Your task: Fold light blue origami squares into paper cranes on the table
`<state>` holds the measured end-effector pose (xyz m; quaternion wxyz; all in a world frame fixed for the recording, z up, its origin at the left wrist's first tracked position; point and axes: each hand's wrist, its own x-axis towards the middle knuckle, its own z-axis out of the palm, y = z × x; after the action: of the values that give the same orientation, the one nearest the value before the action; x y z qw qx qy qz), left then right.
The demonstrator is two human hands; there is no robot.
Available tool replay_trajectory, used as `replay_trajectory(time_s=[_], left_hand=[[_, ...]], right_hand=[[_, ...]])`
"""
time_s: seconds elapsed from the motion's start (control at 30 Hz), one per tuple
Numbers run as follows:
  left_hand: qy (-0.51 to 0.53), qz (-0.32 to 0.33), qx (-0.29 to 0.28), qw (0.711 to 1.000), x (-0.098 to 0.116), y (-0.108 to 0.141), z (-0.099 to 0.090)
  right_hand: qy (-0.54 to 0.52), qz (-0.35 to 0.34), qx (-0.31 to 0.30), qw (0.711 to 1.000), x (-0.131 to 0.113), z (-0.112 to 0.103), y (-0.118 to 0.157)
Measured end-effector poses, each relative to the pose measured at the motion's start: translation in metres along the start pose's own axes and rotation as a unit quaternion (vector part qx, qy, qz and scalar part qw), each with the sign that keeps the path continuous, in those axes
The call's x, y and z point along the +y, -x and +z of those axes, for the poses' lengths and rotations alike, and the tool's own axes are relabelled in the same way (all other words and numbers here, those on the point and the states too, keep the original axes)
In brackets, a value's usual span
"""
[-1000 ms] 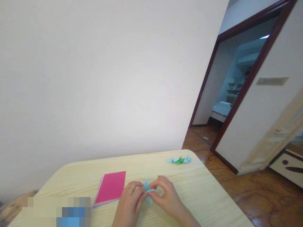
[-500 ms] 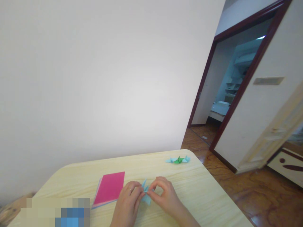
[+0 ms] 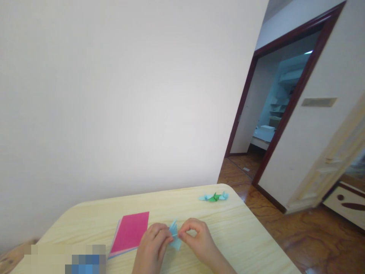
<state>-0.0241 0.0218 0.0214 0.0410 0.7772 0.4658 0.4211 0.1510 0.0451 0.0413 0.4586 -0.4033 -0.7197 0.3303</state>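
A light blue folded paper piece [image 3: 176, 243], with pointed wing-like flaps, is held between my two hands just above the table [image 3: 245, 243]. My left hand [image 3: 154, 241] pinches its left side, fingers curled. On the other side, the thumb and forefinger of my right hand [image 3: 196, 238] are pressed together on its right tip. Part of the paper is hidden behind my fingers. Left of my left hand lies a stack of square paper sheets [image 3: 129, 232], a pink one on top and paler edges showing beneath.
Near the table's far right corner sit small folded paper cranes, a green one [image 3: 215, 197] between light blue ones [image 3: 225, 195]. A white wall [image 3: 128, 114] rises behind the table. At the right is an open doorway [image 3: 256, 106] with a dark red frame. Pixelated blocks cover the lower left.
Both hands still grip the blue paper; the fingers have shifted slightly and its flaps show a little wider. The whole view has moved slightly, so the table appears lower.
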Motion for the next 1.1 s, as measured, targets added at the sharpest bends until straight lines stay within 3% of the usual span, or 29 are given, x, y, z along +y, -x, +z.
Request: replay_trajectory(time_s=[0.23, 0.4, 0.63, 0.9, 1.1], left_hand=[[0.06, -0.005, 0.004, 0.998, -0.011, 0.002, 0.004], [0.121, -0.044, -0.002, 0.992, -0.006, 0.004, 0.006], [0.151, -0.143, 0.017, 0.978, -0.002, 0.001, 0.005], [0.116, -0.061, -0.018, 0.991, -0.009, 0.001, 0.006], [0.127, -0.059, -0.036, 0.99, -0.003, 0.003, 0.009]], right_hand=[[-0.08, 0.038, 0.026, 0.996, 0.012, -0.008, -0.002], [-0.012, -0.024, -0.045, 0.999, 0.0, -0.007, 0.004], [0.051, -0.048, -0.029, 0.997, -0.005, -0.001, 0.005], [0.081, -0.039, -0.033, 0.995, -0.006, -0.002, 0.004], [0.067, -0.062, -0.039, 0.995, -0.005, 0.003, 0.005]])
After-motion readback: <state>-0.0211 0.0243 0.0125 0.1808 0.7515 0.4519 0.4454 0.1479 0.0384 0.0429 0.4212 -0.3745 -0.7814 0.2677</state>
